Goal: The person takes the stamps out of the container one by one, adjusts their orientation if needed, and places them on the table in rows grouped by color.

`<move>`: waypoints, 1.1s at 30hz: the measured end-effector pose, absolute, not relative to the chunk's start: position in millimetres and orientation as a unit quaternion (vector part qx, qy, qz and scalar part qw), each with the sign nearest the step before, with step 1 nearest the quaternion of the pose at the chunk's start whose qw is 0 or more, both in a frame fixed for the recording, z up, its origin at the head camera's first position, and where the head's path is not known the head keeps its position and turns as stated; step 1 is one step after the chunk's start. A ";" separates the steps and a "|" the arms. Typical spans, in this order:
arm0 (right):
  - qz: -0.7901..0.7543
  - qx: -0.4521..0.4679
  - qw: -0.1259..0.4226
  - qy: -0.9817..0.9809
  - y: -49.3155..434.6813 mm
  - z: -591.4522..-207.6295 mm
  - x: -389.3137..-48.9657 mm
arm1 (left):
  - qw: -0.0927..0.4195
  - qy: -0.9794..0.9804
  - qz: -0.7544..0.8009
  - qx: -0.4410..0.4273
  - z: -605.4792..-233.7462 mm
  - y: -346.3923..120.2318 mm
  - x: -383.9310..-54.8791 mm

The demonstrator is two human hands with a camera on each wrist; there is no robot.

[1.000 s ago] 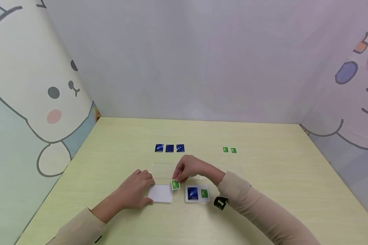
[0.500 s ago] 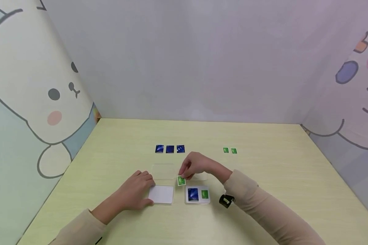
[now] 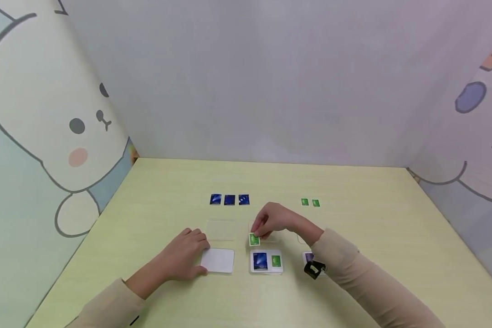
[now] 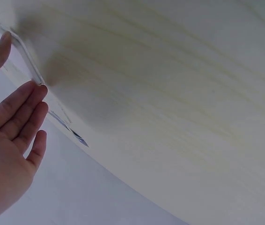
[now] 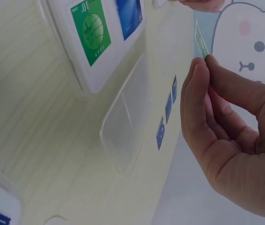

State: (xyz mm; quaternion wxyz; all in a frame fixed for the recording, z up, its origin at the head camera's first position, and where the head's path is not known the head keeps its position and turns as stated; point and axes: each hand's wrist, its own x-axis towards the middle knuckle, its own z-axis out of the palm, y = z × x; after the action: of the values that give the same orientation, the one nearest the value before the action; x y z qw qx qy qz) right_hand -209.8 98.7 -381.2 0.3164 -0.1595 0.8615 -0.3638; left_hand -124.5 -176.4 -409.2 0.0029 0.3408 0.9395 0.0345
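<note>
In the head view my right hand [image 3: 274,220] pinches a small green stamp [image 3: 254,239] between thumb and fingertips, above the far edge of a white card [image 3: 267,271] bearing one blue and one green stamp. The right wrist view shows the pinched stamp [image 5: 201,41] nearly edge-on, away from the tabletop. My left hand [image 3: 184,255] rests at a blank white card [image 3: 218,261] in a clear case, thumb at its near left corner and fingers at its far left corner. In the left wrist view those fingers [image 4: 32,110] lie fairly straight against the case edge [image 4: 28,58].
Three blue stamps [image 3: 229,200] lie in a row farther back, with two green stamps [image 3: 310,202] to their right. Clear plastic covers [image 3: 221,230] lie behind the cards. Another card [image 3: 307,257] is partly hidden under the right wrist's dark strap [image 3: 315,269].
My right hand has moved right with the green stamp, from beside the blank card to behind the stamped card. The left hand stays at the blank card. The right-hand card has come partly into view.
</note>
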 end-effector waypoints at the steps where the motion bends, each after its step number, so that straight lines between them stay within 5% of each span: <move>1: -0.363 -0.159 0.315 0.862 99.8 -381.4 -209.9 | 0.003 0.940 0.035 0.340 -409.3 -176.7 -124.3; 33: -0.374 -0.135 0.302 0.866 136.9 -382.2 -219.1 | -0.017 0.937 0.038 0.347 -410.0 -178.8 -124.0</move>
State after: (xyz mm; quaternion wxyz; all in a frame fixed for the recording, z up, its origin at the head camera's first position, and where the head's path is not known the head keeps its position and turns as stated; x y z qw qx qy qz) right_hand -219.1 136.9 -382.2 0.3022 -0.1352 0.8663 -0.3741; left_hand -124.0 -178.8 -410.0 -0.0165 0.3467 0.9370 0.0385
